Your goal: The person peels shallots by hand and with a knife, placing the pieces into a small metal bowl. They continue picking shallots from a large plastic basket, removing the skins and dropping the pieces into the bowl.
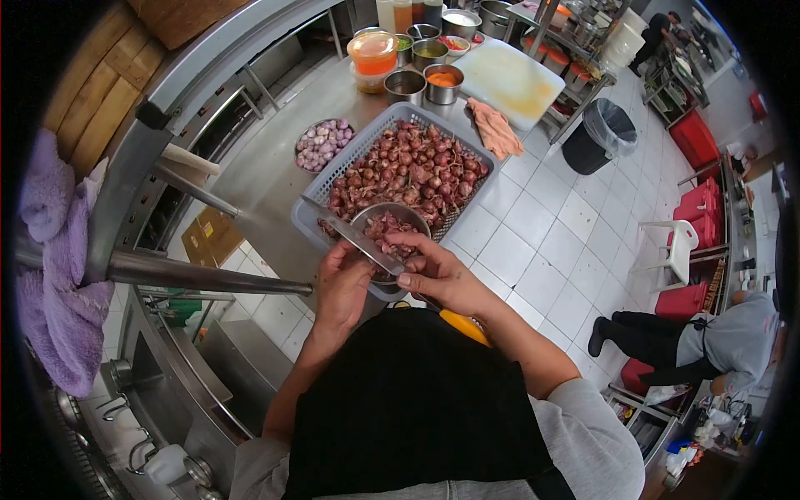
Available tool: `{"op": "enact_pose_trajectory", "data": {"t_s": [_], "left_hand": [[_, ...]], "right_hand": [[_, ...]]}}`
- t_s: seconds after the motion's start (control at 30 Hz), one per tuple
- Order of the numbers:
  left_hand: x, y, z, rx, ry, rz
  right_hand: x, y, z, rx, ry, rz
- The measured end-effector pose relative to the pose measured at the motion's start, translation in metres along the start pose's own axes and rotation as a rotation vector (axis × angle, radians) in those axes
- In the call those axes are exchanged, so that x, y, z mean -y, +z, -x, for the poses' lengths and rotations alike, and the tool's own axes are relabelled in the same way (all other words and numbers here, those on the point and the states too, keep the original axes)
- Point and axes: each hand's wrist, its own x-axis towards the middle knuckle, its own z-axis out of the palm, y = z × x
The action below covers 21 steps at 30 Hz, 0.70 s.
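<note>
A knife with a long blade (pixel 354 237) and a yellow handle (pixel 464 327) slants over a round metal bowl (pixel 427 223) of shallot peelings. My right hand (pixel 437 271) is closed around the knife near the base of its blade, and the handle runs under my wrist. Close to the blade's other side, my left hand (pixel 343 279) has its fingers curled in; whatever they pinch is hidden. The bowl rests at the near end of a grey plastic crate (pixel 307 223), which is full of unpeeled red shallots (pixel 408 167).
Left of the crate stands a bowl of peeled shallots (pixel 325 143). Behind are metal pots (pixel 406 87), an orange-filled tub (pixel 372 54), a cutting board (pixel 512 82) and an orange cloth (pixel 495 127). A bin (pixel 596 137) and another person (pixel 708 337) are to the right.
</note>
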Motion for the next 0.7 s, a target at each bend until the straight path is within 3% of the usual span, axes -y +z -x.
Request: {"op": "enact_pose_trajectory", "data": {"t_s": [0.23,0.47,0.7], "left_hand": [[0.001,-0.003,0.001,0.002,0.02,0.001],[-0.005,0.003,0.006,0.026,0.018,0.005],[-0.005,0.001,0.007,0.047,0.077,-0.188]], "right_hand": [[-0.001,0.005,0.001,0.001,-0.052,-0.037],[0.004,0.002,0.001,0.038,0.02,-0.057],[-0.006,-0.007,-0.001,-0.007,0.056,-0.164]]}}
